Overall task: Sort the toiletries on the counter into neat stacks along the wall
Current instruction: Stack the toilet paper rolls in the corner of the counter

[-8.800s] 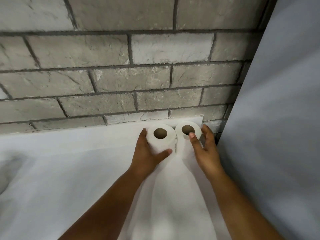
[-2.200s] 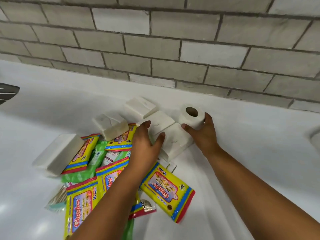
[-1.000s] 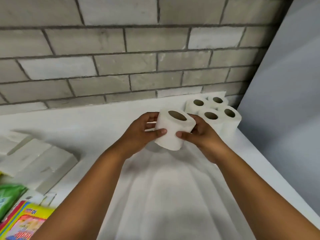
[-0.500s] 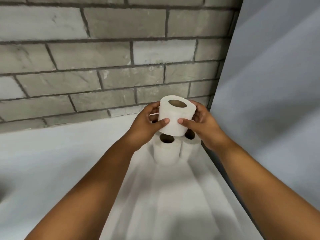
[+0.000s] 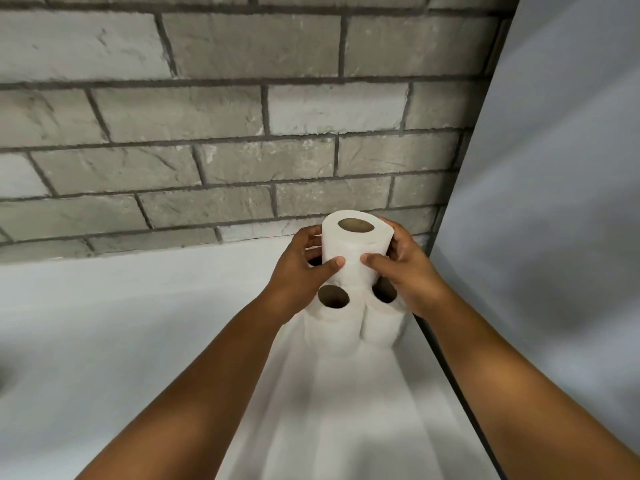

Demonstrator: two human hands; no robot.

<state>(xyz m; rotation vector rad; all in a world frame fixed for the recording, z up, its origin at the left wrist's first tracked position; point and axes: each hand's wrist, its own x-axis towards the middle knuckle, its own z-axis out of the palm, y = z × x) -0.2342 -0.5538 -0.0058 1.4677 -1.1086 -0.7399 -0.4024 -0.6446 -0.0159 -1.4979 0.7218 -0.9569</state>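
Note:
A white toilet roll [image 5: 353,251] stands upright between both hands, its brown core facing up. My left hand [image 5: 301,275] grips its left side and my right hand [image 5: 405,271] grips its right side. The roll is on or just over a cluster of upright toilet rolls [image 5: 332,317] in the counter's far right corner against the brick wall; I cannot tell whether it rests on them. Two front rolls of the cluster show their cores; the back ones are hidden behind the held roll and my hands.
The white counter [image 5: 121,341] runs left from the corner. A grey brick wall [image 5: 225,133] rises behind it, and a plain pale side wall [image 5: 554,202] closes the right side.
The held roll has moved a little further back over the cluster of rolls in the corner. Both hands keep the same grip on it.

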